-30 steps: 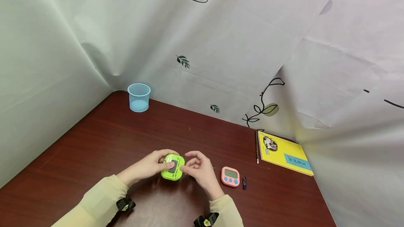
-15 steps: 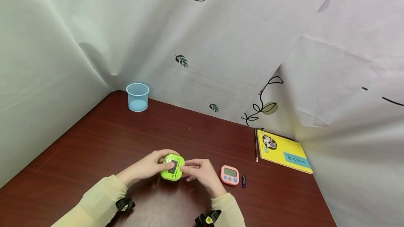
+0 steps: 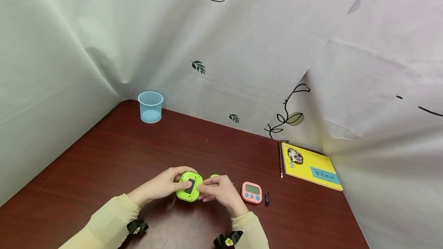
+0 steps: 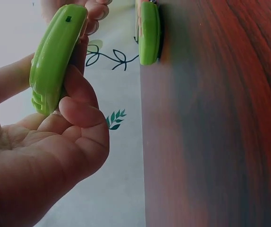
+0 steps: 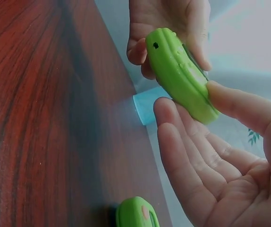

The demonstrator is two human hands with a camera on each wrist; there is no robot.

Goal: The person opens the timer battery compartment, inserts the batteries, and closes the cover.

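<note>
A lime-green digital timer (image 3: pixel 189 186), its back with a dark panel turned up, is raised above the table. My left hand (image 3: pixel 166 183) grips it from the left, thumb across the dark panel and fingers behind. My right hand (image 3: pixel 219 191) pinches the timer's right edge. In the right wrist view the right thumb (image 5: pixel 234 101) lies on the back edge, with the fingers on the far side. A second green device (image 5: pixel 134 213) stands on the table, mostly hidden behind my right hand in the head view. A pink timer (image 3: pixel 252 193) lies right of that hand.
A small dark-blue battery (image 3: pixel 267 199) lies beside the pink timer. Toward the back right are a pencil (image 3: pixel 281 160) and a yellow book (image 3: pixel 311 166). A translucent blue bin (image 3: pixel 150 107) stands at the back left corner, near hanging white cloth (image 3: pixel 207 99).
My right fingers, raised and spread a second ago, have come down against the timer's right edge. The held timer has shifted slightly downward and tilted. Green now shows behind my right hand.
</note>
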